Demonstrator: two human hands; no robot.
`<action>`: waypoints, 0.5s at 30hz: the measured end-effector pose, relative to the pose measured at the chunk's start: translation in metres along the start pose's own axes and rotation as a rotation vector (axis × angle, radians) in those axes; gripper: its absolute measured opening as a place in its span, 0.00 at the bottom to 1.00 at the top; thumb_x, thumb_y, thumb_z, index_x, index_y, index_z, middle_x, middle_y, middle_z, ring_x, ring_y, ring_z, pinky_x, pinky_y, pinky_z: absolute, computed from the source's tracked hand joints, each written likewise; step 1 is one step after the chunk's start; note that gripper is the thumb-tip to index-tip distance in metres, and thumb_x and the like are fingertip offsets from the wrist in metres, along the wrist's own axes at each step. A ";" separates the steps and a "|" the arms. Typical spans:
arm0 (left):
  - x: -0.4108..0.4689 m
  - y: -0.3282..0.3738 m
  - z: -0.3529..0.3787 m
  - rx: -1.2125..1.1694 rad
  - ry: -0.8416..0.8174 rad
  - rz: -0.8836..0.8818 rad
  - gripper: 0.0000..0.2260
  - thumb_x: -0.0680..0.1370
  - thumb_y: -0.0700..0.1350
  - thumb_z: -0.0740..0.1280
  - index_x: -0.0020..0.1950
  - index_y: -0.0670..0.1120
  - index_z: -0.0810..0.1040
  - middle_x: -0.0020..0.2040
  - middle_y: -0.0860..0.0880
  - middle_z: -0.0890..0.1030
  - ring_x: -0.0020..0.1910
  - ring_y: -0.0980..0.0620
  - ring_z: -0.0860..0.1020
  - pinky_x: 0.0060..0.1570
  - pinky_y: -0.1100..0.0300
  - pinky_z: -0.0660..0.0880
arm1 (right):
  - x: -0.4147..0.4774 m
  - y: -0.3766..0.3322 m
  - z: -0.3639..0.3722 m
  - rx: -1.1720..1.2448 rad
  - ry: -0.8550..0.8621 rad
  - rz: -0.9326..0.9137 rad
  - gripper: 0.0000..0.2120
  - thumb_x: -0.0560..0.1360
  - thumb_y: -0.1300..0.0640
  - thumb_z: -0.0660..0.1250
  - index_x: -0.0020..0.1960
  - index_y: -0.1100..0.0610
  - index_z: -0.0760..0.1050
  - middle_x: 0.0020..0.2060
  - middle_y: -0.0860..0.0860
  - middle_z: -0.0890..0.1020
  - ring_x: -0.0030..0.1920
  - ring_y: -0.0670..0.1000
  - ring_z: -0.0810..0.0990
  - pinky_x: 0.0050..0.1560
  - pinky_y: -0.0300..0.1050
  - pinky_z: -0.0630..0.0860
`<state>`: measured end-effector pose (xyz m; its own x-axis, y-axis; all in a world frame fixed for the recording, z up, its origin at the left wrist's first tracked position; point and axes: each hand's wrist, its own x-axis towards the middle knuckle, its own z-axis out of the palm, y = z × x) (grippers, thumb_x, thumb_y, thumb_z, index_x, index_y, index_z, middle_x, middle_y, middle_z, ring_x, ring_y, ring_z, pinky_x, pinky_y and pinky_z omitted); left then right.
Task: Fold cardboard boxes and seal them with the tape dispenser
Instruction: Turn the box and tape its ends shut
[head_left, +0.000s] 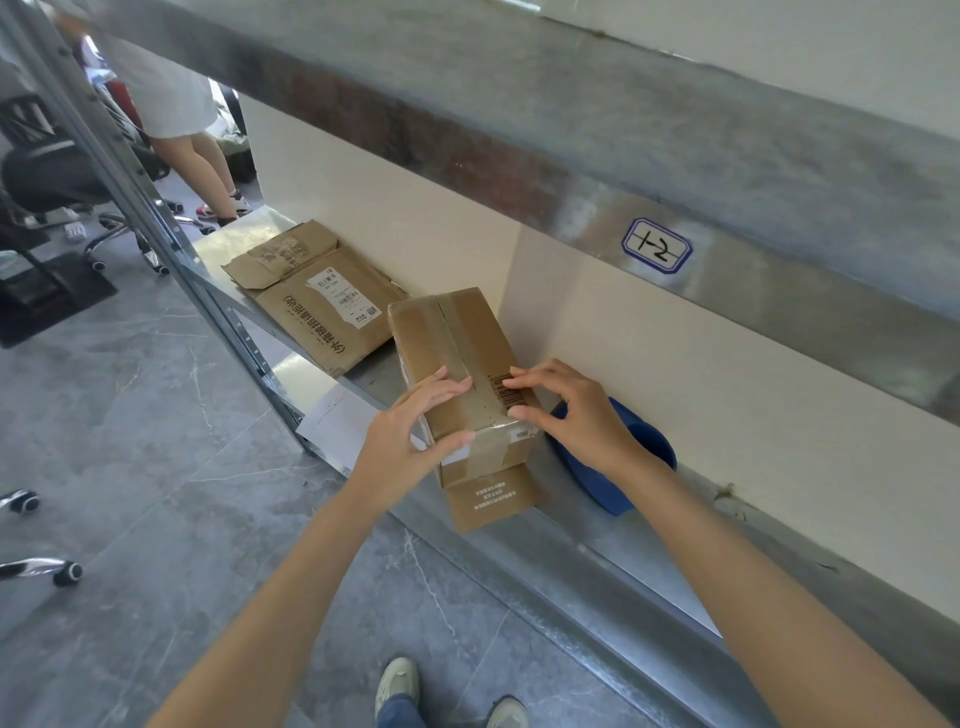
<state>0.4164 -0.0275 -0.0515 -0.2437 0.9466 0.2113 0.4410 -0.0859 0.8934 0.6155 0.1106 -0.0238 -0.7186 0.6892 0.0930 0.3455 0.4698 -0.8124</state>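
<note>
While both hands sit on its near end, the cardboard box (457, 332) stands folded on the metal shelf (519, 561). Its long axis runs from the front edge back toward the wall. Brown tape already covers the top seam and wraps down the near end face, and a printed flap below that face juts past the front edge.

The left hand (410, 431) straddles the near left corner, with fairly straight fingers on top and the thumb pressed on the taped end, so it pinches the box. The right hand (576, 415) is arched, its fingertips on the barcode beside the seam and its thumb at the top near edge. It presses rather than grips.

A blue object, probably the tape dispenser (649, 447), lies at the back of the shelf against the wall, just behind the right wrist and partly hidden by it. The right hand is plainly the nearer one to fetch it.

A flattened cardboard box (317, 306) lies farther along the shelf, beyond the standing box, and probably comes next.
</note>
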 end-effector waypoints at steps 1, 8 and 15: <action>0.000 0.001 -0.002 0.000 -0.012 -0.003 0.24 0.74 0.58 0.73 0.68 0.54 0.76 0.69 0.59 0.76 0.75 0.60 0.64 0.72 0.44 0.67 | 0.000 0.000 -0.003 0.008 -0.033 0.018 0.18 0.72 0.53 0.76 0.61 0.48 0.80 0.59 0.39 0.78 0.63 0.35 0.73 0.64 0.31 0.67; 0.000 0.000 0.001 0.093 0.017 0.048 0.25 0.72 0.53 0.75 0.68 0.53 0.75 0.68 0.60 0.76 0.75 0.61 0.64 0.73 0.56 0.66 | 0.001 0.005 -0.004 -0.016 -0.066 -0.028 0.25 0.67 0.60 0.79 0.62 0.50 0.79 0.60 0.41 0.78 0.65 0.35 0.72 0.68 0.33 0.66; 0.003 0.003 -0.007 0.151 -0.072 0.019 0.30 0.70 0.48 0.79 0.70 0.59 0.72 0.71 0.59 0.73 0.76 0.64 0.61 0.72 0.60 0.62 | 0.007 0.007 -0.017 -0.158 -0.166 -0.058 0.30 0.67 0.65 0.78 0.67 0.50 0.77 0.63 0.39 0.75 0.67 0.39 0.72 0.72 0.37 0.65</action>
<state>0.4114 -0.0269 -0.0454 -0.1740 0.9654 0.1944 0.5708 -0.0620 0.8187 0.6229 0.1278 -0.0191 -0.8249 0.5644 0.0302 0.3814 0.5952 -0.7073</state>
